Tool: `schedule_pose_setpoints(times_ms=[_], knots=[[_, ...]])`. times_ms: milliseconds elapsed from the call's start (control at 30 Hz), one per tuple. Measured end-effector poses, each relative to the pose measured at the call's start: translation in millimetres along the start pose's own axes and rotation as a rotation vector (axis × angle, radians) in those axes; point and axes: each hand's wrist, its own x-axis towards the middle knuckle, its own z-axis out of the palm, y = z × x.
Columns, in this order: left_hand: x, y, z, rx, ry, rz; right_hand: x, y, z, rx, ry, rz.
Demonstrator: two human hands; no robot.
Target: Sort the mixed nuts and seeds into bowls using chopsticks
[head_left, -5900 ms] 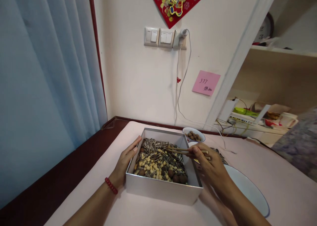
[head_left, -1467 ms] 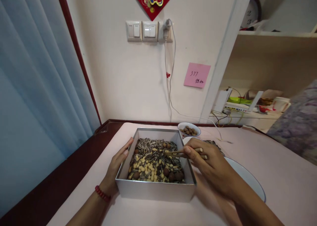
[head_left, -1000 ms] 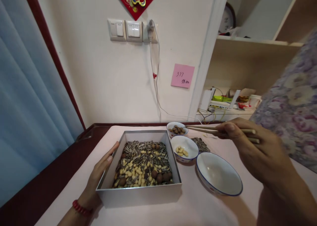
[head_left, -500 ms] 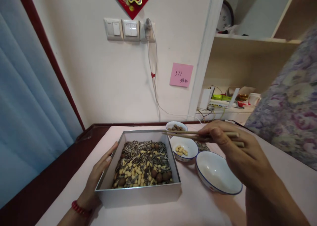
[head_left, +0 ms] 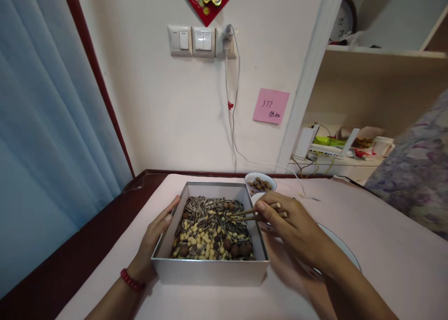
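A grey square box on the pink table holds mixed sunflower seeds, peanuts and brown nuts. My left hand lies flat against the box's left wall, fingers stretched out, a red bead bracelet on the wrist. My right hand is closed on a pair of wooden chopsticks, whose tips reach into the box over the seeds near its right side.
A small bowl of brown nuts stands behind the box's right corner. A larger white bowl sits partly hidden under my right forearm. A white cable trails from the wall socket onto the table. Flowered cloth is at right.
My right hand has swung left from above the bowls, bringing the chopstick tips back into the box. The view shifted left, so the middle peanut bowl is hidden behind the hand. The left hand stayed.
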Motion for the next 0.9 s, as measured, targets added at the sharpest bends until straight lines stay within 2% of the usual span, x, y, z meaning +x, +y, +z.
schedule_pose_setpoints(times_ms=[267, 600, 667, 767, 900], knots=[[-1.6, 0.3, 0.1, -0.005, -0.002, 0.011, 4.6, 5.8, 10.4, -0.069, 0.000, 0.004], [-3.3, 3.0, 2.0, -0.045, 0.001, -0.022, -7.7, -3.7, -14.0, 0.059, 0.084, -0.055], [-3.0, 2.4, 0.7, -0.019, -0.002, -0.010, -12.8, -5.3, -25.9, 0.061, 0.151, -0.069], [-1.4, 1.0, -1.3, 0.026, -0.015, 0.015, -22.4, -4.4, -48.7, 0.010, 0.323, -0.078], [0.1, 1.6, -0.6, 0.017, -0.012, 0.011, -30.6, 8.5, -77.0, -0.127, 0.564, 0.005]])
